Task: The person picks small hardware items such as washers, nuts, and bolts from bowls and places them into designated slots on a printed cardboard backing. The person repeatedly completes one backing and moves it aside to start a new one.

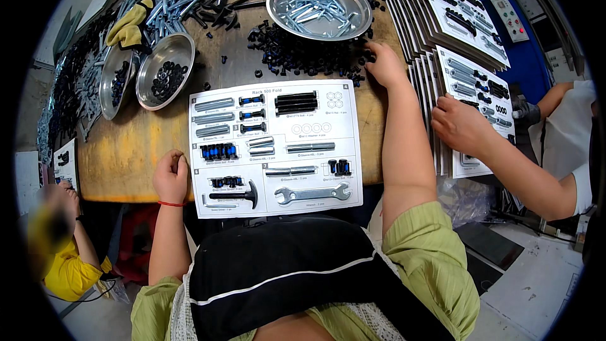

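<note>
A white printed card [284, 155] lies before me at the table's front edge. Fixed on it are silver sleeves, black bolts with blue bands, a wrench [312, 194] and a black T-handled tool [237, 196]. My left hand [171, 173], with a red cord at the wrist, is curled closed just left of the card; whatever it may hold is hidden. Beyond the card's far right corner, my right hand [384, 64] reaches to the edge of a pile of small black fasteners [284, 55]. Its fingertips are drawn together there, partly hidden.
A metal bowl [273, 11] of silver bolts stands behind the pile. Two more bowls [148, 91], a yellow-black glove [129, 26] and heaped bolts fill the left. Stacked cards [420, 57] line the right, where a co-worker's hand [459, 125] touches them. Another person's yellow sleeve [71, 278] shows lower left.
</note>
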The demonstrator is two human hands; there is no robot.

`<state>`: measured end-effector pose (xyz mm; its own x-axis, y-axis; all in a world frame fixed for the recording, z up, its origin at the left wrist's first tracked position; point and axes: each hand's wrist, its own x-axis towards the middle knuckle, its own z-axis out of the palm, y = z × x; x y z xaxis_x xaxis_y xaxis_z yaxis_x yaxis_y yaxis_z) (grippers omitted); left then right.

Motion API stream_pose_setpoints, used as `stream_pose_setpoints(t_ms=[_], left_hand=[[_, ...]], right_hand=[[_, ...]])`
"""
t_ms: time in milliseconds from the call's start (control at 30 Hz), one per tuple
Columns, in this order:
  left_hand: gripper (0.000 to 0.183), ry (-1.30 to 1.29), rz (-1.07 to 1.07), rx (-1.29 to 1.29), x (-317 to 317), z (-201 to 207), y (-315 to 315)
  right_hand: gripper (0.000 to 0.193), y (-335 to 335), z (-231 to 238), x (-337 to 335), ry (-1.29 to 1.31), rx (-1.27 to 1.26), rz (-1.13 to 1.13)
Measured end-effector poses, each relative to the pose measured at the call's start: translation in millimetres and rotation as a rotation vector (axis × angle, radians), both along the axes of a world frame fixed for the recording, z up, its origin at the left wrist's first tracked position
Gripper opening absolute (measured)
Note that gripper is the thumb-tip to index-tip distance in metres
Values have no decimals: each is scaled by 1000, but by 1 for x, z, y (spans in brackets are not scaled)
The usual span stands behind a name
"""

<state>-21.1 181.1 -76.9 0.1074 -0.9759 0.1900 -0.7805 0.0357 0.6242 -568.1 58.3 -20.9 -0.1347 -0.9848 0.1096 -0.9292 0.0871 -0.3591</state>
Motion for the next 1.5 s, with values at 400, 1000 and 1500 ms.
stream_pose_setpoints(t_ms=[400, 1000, 1500], left_hand=[[11, -17, -13, 0, -1, 3, 0], [12, -7, -20, -12, -2, 7, 0], [11, 100, -14, 6, 0, 0, 1]], right_hand=[[54, -22, 6, -1, -135, 253, 155], [50, -30, 2, -5, -25, 194, 141], [37, 77, 19, 88, -174, 179, 277]])
